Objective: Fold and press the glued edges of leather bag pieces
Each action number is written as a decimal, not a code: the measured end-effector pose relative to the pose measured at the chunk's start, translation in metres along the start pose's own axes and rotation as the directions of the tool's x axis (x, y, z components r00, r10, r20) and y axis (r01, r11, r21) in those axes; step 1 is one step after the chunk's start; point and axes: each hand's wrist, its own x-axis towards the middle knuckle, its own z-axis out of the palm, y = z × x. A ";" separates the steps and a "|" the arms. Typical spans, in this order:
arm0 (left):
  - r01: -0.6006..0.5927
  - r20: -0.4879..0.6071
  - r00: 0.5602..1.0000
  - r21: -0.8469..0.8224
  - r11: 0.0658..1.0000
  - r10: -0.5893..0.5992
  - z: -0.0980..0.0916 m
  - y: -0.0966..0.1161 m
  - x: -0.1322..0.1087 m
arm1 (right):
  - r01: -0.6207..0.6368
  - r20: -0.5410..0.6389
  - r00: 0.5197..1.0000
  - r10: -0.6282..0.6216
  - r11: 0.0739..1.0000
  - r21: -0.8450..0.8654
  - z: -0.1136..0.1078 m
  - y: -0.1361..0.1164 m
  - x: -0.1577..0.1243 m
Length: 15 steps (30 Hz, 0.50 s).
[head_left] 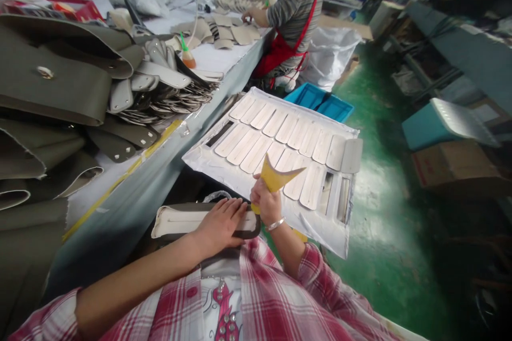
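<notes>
The left hand (221, 222) lies flat, fingers stretched out and slightly apart, pressing down on a leather piece (176, 221) that rests across the person's lap, just below the table edge (132, 192). The piece shows a pale inner face with a dark olive rim. Just beside it, the right hand (265, 203) (a thin bracelet sits at its wrist) is closed around the lower end of a yellow card (277, 175), which curls upward and tapers to a point on the right. Behind the card a white board (200, 162) slopes away from the table, carrying two overlapping rows of pale strips (280, 138). On the table to the left, a fanned heap of similar strips (160, 93) sits next to large olive leather panels (52, 82), and a small bottle (187, 56) stands further along. At the far end a co-worker (296, 16) in a striped top and red apron handles pieces on the same table, with blue bins (320, 102) on the green floor nearby.
</notes>
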 end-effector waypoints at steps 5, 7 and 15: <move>0.002 0.015 1.000 -0.035 0.999 -0.001 -0.011 0.006 -0.010 | -0.095 0.049 0.994 0.094 0.995 0.012 -0.025 -0.039 0.004; 0.028 -0.018 0.999 -0.063 0.998 -0.029 -0.022 0.001 -0.024 | -0.126 0.106 0.983 0.148 0.973 -0.195 -0.035 -0.057 0.002; 0.404 -0.287 0.646 -0.657 0.636 -0.707 -0.049 -0.077 -0.131 | -0.202 0.208 0.783 0.586 0.555 -0.807 -0.029 -0.077 0.020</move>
